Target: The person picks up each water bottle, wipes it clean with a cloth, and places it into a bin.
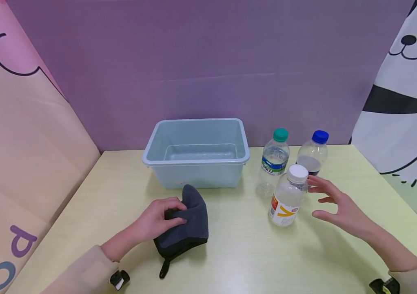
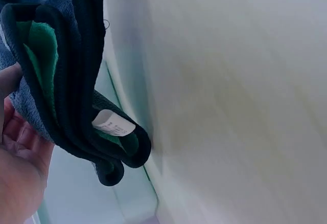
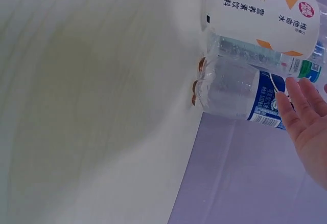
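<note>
My left hand point(image 1: 158, 218) pinches a folded dark grey cleaning cloth point(image 1: 194, 216) just above the table. The left wrist view shows the cloth's black edging, green inner side point(image 2: 46, 45) and small white tag point(image 2: 115, 123). My right hand point(image 1: 340, 208) has its fingers spread beside a clear bottle with a white cap point(image 1: 298, 173); whether the fingertips touch it, I cannot tell. Behind that bottle stand one with a green cap point(image 1: 280, 134) and one with a blue cap point(image 1: 320, 136). In the right wrist view, the bottle with a blue label point(image 3: 266, 96) shows near my fingers.
A pale blue plastic tub point(image 1: 196, 163) stands at the back of the light wooden table point(image 1: 230, 265), left of the bottles. A purple cloth backdrop point(image 1: 208, 61) rises behind it, with printed side panels left and right.
</note>
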`<state>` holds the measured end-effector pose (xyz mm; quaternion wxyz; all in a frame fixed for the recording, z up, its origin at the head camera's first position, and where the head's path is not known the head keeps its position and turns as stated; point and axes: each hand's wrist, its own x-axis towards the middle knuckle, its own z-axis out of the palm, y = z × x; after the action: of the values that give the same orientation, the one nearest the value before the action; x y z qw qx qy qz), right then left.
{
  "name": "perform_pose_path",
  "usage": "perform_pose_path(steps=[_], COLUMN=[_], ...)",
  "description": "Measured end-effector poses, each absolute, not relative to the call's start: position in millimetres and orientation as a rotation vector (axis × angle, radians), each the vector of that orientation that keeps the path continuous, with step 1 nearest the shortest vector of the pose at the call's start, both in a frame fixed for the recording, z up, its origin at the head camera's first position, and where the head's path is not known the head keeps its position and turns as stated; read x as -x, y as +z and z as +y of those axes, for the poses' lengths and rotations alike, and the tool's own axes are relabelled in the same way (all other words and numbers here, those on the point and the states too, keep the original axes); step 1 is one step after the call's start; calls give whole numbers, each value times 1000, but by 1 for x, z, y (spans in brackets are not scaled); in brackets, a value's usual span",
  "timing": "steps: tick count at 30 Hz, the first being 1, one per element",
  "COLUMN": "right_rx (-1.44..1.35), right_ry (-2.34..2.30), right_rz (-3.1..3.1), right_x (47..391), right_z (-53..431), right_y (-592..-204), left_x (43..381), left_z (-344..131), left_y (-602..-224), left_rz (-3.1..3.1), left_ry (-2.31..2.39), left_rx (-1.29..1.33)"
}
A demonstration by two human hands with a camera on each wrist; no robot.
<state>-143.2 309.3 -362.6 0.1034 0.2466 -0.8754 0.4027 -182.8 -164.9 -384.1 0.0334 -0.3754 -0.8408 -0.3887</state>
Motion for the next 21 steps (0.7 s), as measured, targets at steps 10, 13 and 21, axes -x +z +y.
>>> perform_pose_path(steps=[10, 13, 21], right_rx=[-734, -705, -692], right_ry=[1170, 1155, 1148], right_rz=[-2576, -2602, -2589], right_x=[147, 147, 152], right_z=[300, 298, 291], right_y=[-367, -367, -367], left_x=[183, 183, 182], left_z=[-144, -136, -111], left_y=[-379, -379, -374], left_rz=[-2474, -2443, -2394], left_ry=[-1417, -1469, -1598], left_rx=[1130, 1125, 1075])
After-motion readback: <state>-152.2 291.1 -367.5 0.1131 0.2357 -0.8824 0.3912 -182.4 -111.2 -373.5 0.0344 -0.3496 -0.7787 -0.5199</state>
